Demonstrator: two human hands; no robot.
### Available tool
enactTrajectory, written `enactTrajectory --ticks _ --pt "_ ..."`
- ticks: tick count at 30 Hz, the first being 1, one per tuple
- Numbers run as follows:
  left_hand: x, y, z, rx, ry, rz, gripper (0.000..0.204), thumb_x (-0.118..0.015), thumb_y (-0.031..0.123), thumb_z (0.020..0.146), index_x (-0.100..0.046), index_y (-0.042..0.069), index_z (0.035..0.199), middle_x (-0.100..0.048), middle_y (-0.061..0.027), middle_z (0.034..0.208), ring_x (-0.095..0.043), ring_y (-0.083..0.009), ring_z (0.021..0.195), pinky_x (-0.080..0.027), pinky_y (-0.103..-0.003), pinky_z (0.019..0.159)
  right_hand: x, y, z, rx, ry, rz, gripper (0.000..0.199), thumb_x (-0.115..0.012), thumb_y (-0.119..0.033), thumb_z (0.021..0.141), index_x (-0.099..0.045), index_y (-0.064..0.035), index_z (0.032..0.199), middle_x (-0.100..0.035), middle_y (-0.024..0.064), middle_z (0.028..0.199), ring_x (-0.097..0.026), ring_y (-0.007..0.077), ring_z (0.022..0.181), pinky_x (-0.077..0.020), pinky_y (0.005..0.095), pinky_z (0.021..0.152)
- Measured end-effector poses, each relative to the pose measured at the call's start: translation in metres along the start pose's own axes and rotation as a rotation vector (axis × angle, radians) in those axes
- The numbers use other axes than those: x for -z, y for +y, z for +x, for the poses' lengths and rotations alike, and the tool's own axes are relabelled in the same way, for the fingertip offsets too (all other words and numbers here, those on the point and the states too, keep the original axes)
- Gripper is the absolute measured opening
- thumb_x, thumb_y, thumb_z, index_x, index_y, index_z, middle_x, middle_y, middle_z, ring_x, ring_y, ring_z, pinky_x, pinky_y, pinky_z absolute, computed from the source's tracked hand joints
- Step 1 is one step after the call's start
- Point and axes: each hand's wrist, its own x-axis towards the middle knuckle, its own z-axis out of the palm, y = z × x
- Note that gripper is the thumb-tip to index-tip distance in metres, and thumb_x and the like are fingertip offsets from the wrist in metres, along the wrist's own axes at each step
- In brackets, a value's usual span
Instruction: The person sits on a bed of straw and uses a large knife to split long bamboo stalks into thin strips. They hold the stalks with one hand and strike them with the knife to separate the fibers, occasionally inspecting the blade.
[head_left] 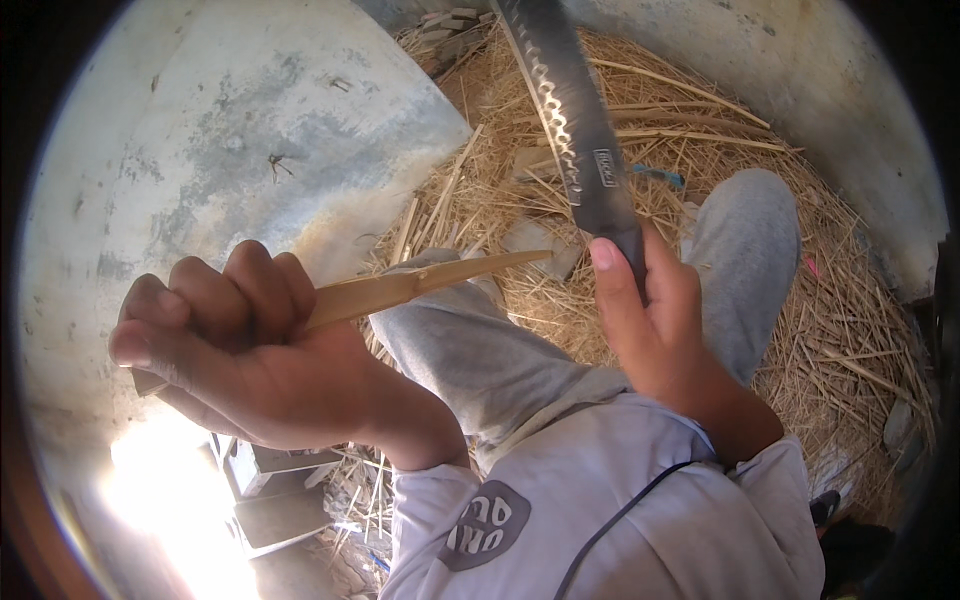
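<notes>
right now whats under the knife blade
Below the raised knife blade lies a heap of straw and wood slivers on the ground. Whatever sits directly behind the blade is covered.

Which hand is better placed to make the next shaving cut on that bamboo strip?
Right, probably. The right hand already grips the long dark-bladed knife, its blade raised above the pale, pointed bamboo strip. The left hand is closed round the strip's near end, steadying it, tip pointing toward the knife.

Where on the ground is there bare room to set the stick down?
Bare concrete floor lies upper left, bordered by the straw pile. Straw and shavings crowd the ground around the knees; boxes clutter the lower left.
</notes>
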Motion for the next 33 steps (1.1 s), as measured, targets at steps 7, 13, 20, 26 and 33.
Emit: enactTrajectory --ticks 7,13,20,26,33 --pt "-0.005 -0.008 -0.009 0.004 -0.109 -0.004 0.037 -0.062 0.042 0.099 -0.052 0.012 0.079 -0.031 0.0075 0.054 -0.018 -0.0041 0.044 -0.012 -0.024 0.039 -0.009 -0.002 -0.014 -0.004 -0.451 -0.330 0.023 -0.057 -0.022 0.100 -0.051 -0.0006 0.095 -0.056 0.0202 0.056 -0.062 0.0414 0.054 -0.0451 0.0495 0.048" --pt "-0.020 -0.009 -0.006 0.015 -0.083 0.000 0.038 -0.065 0.043 0.097 -0.052 0.012 0.078 -0.033 0.0074 0.054 -0.019 -0.0034 0.043 -0.013 -0.024 0.038 -0.004 -0.027 -0.014 0.125 -0.005 -0.114 0.023 -0.056 -0.022 0.101 -0.051 -0.0008 0.094 -0.060 0.0191 0.060 -0.063 0.0401 0.052 -0.0458 0.0497 0.049" --pt "-0.023 -0.010 -0.006 0.047 -0.090 -0.013 0.038 -0.065 0.042 0.098 -0.052 0.013 0.078 -0.033 0.0066 0.054 -0.020 -0.0039 0.042 -0.014 -0.024 0.037 -0.002 0.002 -0.016 0.023 -0.408 -0.343 0.022 -0.056 -0.020 0.101 -0.051 0.0006 0.094 -0.061 0.0193 0.061 -0.064 0.0394 0.056 -0.0462 0.0485 0.049" --pt "-0.016 -0.010 -0.003 0.042 -0.103 -0.059 0.036 -0.064 0.041 0.099 -0.052 0.013 0.080 -0.030 0.0065 0.054 -0.021 -0.0045 0.042 -0.014 -0.024 0.037 0.004 -0.021 -0.015 0.146 -0.072 -0.062 0.023 -0.054 -0.020 0.102 -0.051 0.0010 0.095 -0.059 0.0199 0.059 -0.063 0.0402 0.055 -0.0448 0.0483 0.049" --pt "-0.001 -0.007 -0.007 0.067 -0.119 -0.100 0.034 -0.057 0.038 0.103 -0.053 0.012 0.082 -0.030 0.0061 0.053 -0.018 -0.0043 0.042 -0.014 -0.024 0.037 0.000 -0.009 -0.019 -0.124 -0.499 -0.195 0.027 -0.053 -0.022 0.103 -0.050 0.0032 0.094 -0.058 0.0212 0.058 -0.061 0.0398 0.051 -0.0441 0.0480 0.050"
